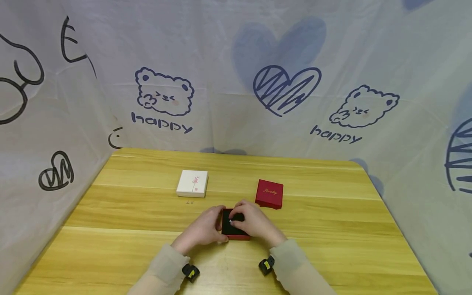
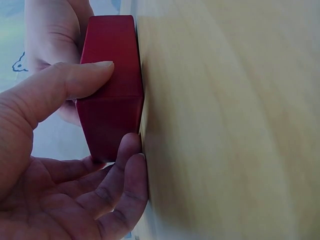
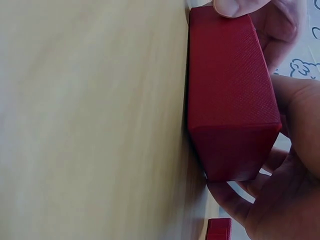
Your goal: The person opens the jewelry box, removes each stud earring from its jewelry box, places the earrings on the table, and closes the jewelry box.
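A red jewelry box base with a black insert lies on the table. My left hand grips it from the left, thumb on the near side and fingers along the left and far sides. Over the insert, my right hand reaches in from the right, its thumb and forefinger pinching a small silvery piece of jewelry. The box hides that piece in both wrist views. In the right wrist view, the box's red side stands between the two hands.
Behind the right hand lies a red lid with gold lettering. A white box with a pink flower print stands at the back left, two tiny pieces in front of it. Printed cloth hangs behind the wooden table.
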